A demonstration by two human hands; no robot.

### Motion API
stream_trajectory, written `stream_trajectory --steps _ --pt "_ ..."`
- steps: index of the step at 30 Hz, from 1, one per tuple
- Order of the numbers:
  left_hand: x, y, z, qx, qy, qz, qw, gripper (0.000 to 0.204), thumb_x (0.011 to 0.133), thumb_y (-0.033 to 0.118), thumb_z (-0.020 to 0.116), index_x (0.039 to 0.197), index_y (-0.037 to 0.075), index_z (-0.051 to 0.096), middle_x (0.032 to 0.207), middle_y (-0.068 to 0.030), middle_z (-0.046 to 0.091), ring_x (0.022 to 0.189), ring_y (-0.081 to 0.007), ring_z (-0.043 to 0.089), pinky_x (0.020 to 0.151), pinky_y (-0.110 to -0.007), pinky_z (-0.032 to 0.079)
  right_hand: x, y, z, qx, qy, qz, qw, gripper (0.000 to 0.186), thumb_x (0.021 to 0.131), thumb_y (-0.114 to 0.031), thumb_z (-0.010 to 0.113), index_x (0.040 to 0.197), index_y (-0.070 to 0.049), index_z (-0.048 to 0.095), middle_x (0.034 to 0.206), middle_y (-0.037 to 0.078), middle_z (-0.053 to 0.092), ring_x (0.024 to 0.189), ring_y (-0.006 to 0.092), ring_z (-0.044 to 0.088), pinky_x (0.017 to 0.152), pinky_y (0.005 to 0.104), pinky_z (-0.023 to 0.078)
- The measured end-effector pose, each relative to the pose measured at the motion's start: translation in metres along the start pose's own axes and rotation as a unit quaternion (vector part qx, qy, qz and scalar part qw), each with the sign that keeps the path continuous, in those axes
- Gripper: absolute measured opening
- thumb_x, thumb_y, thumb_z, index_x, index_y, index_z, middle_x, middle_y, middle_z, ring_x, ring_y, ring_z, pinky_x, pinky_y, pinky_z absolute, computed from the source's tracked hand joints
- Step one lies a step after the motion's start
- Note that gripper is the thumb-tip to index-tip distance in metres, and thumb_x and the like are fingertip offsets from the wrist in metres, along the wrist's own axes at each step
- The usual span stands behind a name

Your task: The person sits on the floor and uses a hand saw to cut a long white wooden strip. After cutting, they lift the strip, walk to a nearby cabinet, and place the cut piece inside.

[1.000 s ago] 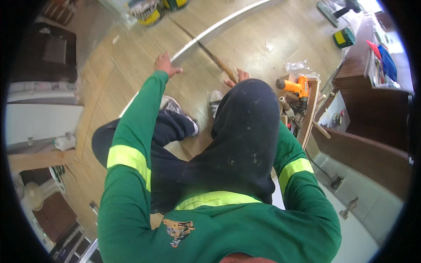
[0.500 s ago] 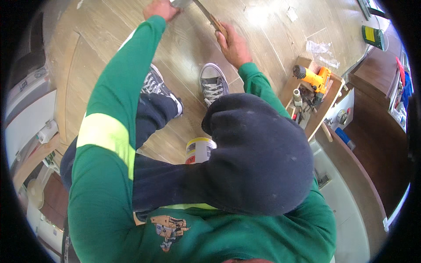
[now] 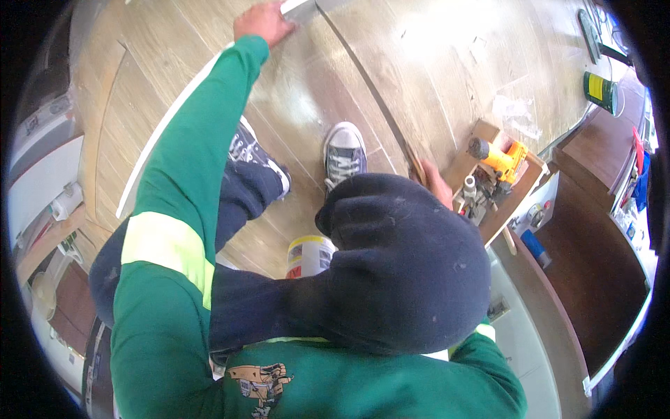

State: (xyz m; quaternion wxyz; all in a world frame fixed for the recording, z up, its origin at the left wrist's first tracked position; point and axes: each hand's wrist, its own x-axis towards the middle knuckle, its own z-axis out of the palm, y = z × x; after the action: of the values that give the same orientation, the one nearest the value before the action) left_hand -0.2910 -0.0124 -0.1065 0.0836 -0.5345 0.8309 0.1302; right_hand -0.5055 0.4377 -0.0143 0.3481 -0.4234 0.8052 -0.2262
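Observation:
At the top, my left hand (image 3: 264, 24) is closed on a long white strip (image 3: 300, 7), whose lower length runs leftward behind my arm. Partly hidden by my right knee, my right hand (image 3: 437, 187) grips the wooden end (image 3: 419, 167) of a long, narrow, dark blade, apparently a saw (image 3: 363, 73), seen edge-on. The blade's tip reaches up near the strip, close to my left hand; whether they touch I cannot tell. My two sneakers (image 3: 343, 150) rest on the wood-look floor, and a white bucket with a yellow band (image 3: 309, 251) sits beneath my bent right leg.
To the right are a wooden toolbox (image 3: 506, 216) holding an orange drill (image 3: 502, 157) and assorted tools, crumpled clear plastic (image 3: 516, 115), a green can (image 3: 599, 91) and brown cabinet pieces (image 3: 586, 258). Along the left lie a white panel (image 3: 45, 174) and wooden boards (image 3: 52, 244).
My right hand, gripping the blade's wooden end, has moved back toward me and to the right, behind my knee. My left hand remains on the white strip. The view has shifted.

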Motion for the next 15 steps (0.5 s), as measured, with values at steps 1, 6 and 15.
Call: stream_trajectory --steps 1,6,15 --pt "-0.003 -0.001 0.000 0.019 0.000 -0.004 1.000 0.053 0.082 0.056 0.077 0.127 0.027 0.076 0.112 -0.0106 0.079 0.106 -0.0339 0.074 0.092 -0.051 0.059 0.016 -0.016 0.002 -0.003 0.001 -0.024 1.000 0.040 0.099 -0.014 0.071 0.137 -0.010 0.060 0.109 0.025 0.073 0.101 0.0456 0.071 0.085 0.0474 0.058" --pt "-0.011 0.025 -0.014 -0.042 0.008 0.000 0.999 0.050 0.079 0.047 0.077 0.112 0.010 0.080 0.105 -0.0221 0.077 0.103 -0.0409 0.073 0.092 -0.053 0.058 0.155 -0.067 0.055 -0.007 0.037 -0.110 0.993 0.030 0.102 -0.024 0.067 0.127 -0.007 0.060 0.101 0.028 0.069 0.095 0.0488 0.068 0.078 0.0548 0.054" --pt "0.002 0.001 -0.005 -0.039 0.040 0.014 0.998 0.046 0.077 0.044 0.077 0.108 0.011 0.081 0.103 -0.0213 0.077 0.098 -0.0416 0.074 0.087 -0.054 0.059 0.010 0.025 0.005 0.009 0.004 -0.022 1.000 0.038 0.100 -0.011 0.068 0.138 -0.007 0.061 0.110 0.025 0.073 0.105 0.0395 0.074 0.090 0.0469 0.057"
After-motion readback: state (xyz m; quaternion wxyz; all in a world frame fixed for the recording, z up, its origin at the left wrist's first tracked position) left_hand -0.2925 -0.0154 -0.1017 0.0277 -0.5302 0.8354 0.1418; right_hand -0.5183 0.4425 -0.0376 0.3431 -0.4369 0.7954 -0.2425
